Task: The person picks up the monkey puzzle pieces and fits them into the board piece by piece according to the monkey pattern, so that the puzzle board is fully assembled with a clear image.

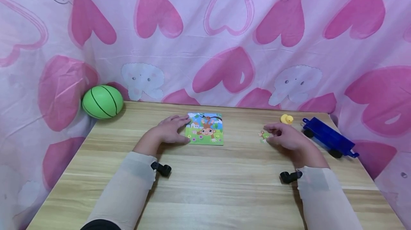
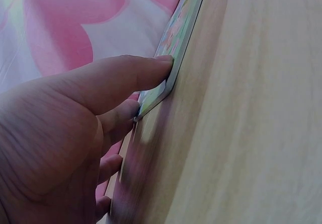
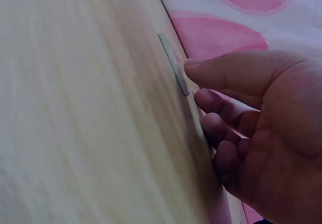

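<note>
A square monkey picture board point(image 1: 205, 130) lies flat on the table. At its left edge is my left hand point(image 1: 170, 130), with the thumb touching the near corner and a finger at the far corner; the left wrist view shows the board point(image 2: 178, 38) rising past that thumb. Farther right, a small flat piece with a monkey print point(image 1: 264, 136) lies on the wood. My right hand point(image 1: 285, 135) hovers beside it, fingers loosely bent. In the right wrist view the thumb is close to the piece point(image 3: 173, 65); whether they touch I cannot tell.
A yellow rubber duck point(image 1: 287, 119) sits just beyond my right hand. To the right stands a blue toy trailer point(image 1: 330, 136) with black wheels. A green ball point(image 1: 102, 101) rests at the table's back left corner. Pink heart-patterned cloth point(image 1: 179, 58) hangs behind the wooden table point(image 1: 205, 187).
</note>
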Motion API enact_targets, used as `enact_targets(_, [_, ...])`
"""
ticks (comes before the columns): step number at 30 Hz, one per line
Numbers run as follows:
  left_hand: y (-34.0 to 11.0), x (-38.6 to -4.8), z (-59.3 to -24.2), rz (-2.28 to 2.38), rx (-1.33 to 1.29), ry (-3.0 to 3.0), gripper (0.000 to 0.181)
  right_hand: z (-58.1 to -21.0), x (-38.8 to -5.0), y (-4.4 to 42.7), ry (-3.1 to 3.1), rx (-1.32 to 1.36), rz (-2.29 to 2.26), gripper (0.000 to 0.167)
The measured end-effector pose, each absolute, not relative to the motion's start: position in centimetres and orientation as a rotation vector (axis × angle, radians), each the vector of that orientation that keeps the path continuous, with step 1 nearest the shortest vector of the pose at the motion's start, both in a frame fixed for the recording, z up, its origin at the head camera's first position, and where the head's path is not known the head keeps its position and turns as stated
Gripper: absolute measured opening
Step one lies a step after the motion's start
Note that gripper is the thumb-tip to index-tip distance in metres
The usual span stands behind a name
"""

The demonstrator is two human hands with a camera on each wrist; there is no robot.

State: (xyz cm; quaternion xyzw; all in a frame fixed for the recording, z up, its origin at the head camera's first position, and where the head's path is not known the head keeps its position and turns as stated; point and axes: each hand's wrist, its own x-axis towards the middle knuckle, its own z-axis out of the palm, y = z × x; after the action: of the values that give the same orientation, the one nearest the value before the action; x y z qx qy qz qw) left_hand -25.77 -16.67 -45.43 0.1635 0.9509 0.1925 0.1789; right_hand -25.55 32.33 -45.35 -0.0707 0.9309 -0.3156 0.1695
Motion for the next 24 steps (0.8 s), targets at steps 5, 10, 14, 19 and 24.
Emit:
enact_targets(5, [-16.7,-25.8,-45.3,0.541,0.463,2.695,0.097,-45.6,-25.6,32.1,2.651,-0.254,-0.892,0.056])
enact_targets(10, [-16.7,-25.7,-45.0,0.543,0.462,2.690,0.096,-45.6,-25.4,31.7,2.627,-0.295,-0.892,0.051])
enact_targets(14, [-16.7,-25.7,-45.0,0.546,0.452,2.688,0.096,-45.4,-25.5,31.3,2.640,-0.309,-0.866,0.051])
enact_targets(19, [-16.6,-25.6,-45.0,0.546,0.446,2.679,0.096,-45.2,-25.5,31.0,2.648,-0.223,-0.871,0.048])
enact_targets(24, [-16.6,-25.5,-44.9,0.552,0.456,2.675,0.095,-44.8,-25.5,29.8,2.672,-0.179,-0.911,0.038])
